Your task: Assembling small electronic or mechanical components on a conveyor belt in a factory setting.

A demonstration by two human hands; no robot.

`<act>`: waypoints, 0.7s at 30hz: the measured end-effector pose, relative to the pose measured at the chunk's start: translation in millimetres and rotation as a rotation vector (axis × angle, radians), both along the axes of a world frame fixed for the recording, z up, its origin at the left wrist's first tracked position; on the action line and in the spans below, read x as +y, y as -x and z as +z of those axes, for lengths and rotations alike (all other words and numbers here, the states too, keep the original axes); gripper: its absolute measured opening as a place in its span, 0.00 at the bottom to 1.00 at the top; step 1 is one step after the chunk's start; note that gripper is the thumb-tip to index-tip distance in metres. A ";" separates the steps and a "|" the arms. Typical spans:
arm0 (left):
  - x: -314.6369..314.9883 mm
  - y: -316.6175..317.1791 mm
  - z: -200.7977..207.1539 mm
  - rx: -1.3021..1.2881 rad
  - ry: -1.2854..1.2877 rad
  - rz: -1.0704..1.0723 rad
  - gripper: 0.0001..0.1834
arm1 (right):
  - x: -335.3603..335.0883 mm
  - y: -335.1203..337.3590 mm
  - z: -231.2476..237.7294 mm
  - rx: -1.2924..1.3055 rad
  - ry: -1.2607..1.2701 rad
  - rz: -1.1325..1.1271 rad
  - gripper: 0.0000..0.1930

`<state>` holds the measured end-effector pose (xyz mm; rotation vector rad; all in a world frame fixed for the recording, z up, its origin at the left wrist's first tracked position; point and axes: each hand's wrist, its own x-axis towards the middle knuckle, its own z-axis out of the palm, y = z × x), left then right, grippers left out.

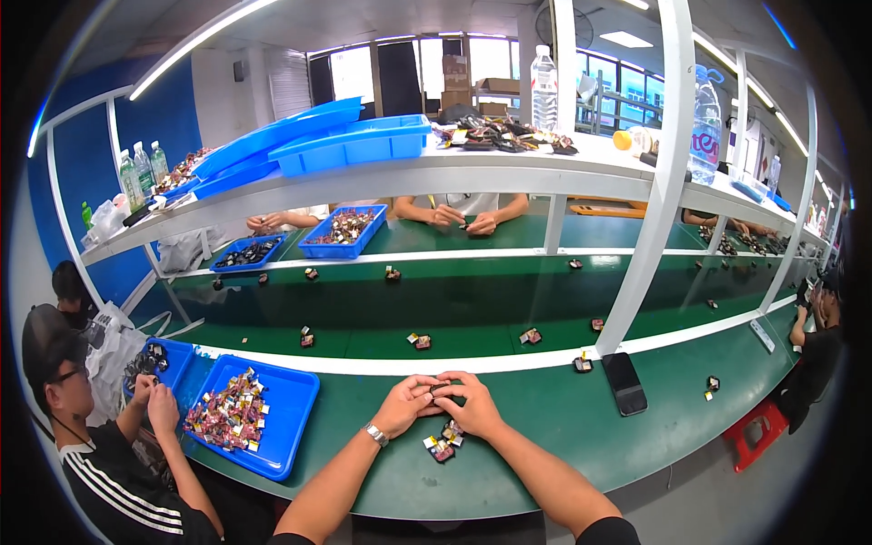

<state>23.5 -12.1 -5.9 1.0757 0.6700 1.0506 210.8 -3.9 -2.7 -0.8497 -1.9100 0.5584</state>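
Between the fingertips of the left hand (406,407) and the right hand (470,407), a small dark piece (438,389), mostly covered by the fingers and too hidden to tell its exact shape. Both hands brought together, fingers curled inward and pinching the piece from either side, just above the dark green, smooth worktop (536,431) and near its far edge. On the left wrist, a silver metal wristwatch (377,434). Just on the near side of the hands, between the forearms, a loose cluster of small black-and-red packets with white and yellow tags (443,442), apart from the fingers. To the left of the hands, a shallow blue plastic tray (289,404), with a heap of small reddish packets with pale tags (232,413) inside. To the right, well apart from the hands, a black rectangular smartphone (625,384), flat on the worktop; farther right, a single small dark packet with a pale tag (712,388). Beyond the hands, a long white ledge (509,365), then a dark green strip (472,341) with scattered small tagged packets (420,341). At far left, bent over the work, a seated co-worker in a black striped shirt (118,481).
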 end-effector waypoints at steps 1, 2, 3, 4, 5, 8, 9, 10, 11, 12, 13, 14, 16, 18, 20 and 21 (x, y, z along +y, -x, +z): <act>1.3 0.5 -0.5 -0.004 0.010 -0.001 0.12 | 0.7 -0.4 1.3 -0.031 -0.064 -0.002 0.08; 1.0 1.2 -2.6 -0.004 0.014 0.000 0.12 | -0.1 0.2 2.3 -0.031 -0.059 -0.001 0.08; 0.4 2.2 -3.9 0.014 0.011 0.013 0.11 | -3.3 2.2 6.1 -0.027 -0.060 0.013 0.08; -0.6 3.5 -4.9 0.031 0.008 0.027 0.11 | -7.2 4.2 8.8 -0.024 -0.060 0.028 0.08; -2.0 6.0 -5.3 0.023 0.022 0.030 0.11 | -11.3 6.1 10.4 -0.025 -0.058 0.026 0.08; -0.9 6.9 -5.3 -0.040 0.022 -0.015 0.12 | -14.2 5.1 10.3 -0.047 -0.086 0.005 0.09; -0.7 6.4 -4.9 -0.040 0.021 -0.015 0.12 | -14.1 2.1 7.7 -0.052 -0.084 -0.011 0.09; -0.9 5.8 -4.8 -0.070 0.047 -0.034 0.12 | -13.2 0.6 6.0 -0.057 -0.082 -0.026 0.09; -0.1 5.3 -5.0 -0.100 0.073 -0.053 0.12 | -11.2 0.8 4.8 -0.059 -0.082 -0.026 0.09; -0.7 5.7 -5.5 -0.101 0.076 -0.050 0.12 | -12.1 3.0 4.5 -0.039 -0.058 -0.027 0.10; -0.7 5.8 -5.3 -0.104 0.071 -0.035 0.12 | -12.9 5.3 4.4 -0.020 -0.034 -0.028 0.10; -0.6 6.3 -5.0 -0.107 0.065 -0.021 0.12 | -12.6 7.3 5.7 -0.021 -0.031 -0.025 0.10; -0.3 6.0 -5.5 -0.080 0.045 0.006 0.12 | -12.5 9.3 10.3 -0.048 -0.098 -0.038 0.10; -0.5 5.4 -5.3 -0.053 0.018 0.030 0.12 | -14.7 10.7 13.1 -0.054 -0.097 -0.031 0.10; -1.5 5.0 -3.6 -0.059 0.016 0.062 0.12 | -15.4 9.2 15.5 -0.106 -0.109 -0.023 0.11; -1.7 3.4 -2.7 -0.061 0.011 0.062 0.12 | -14.3 7.6 14.1 -0.108 -0.114 -0.023 0.11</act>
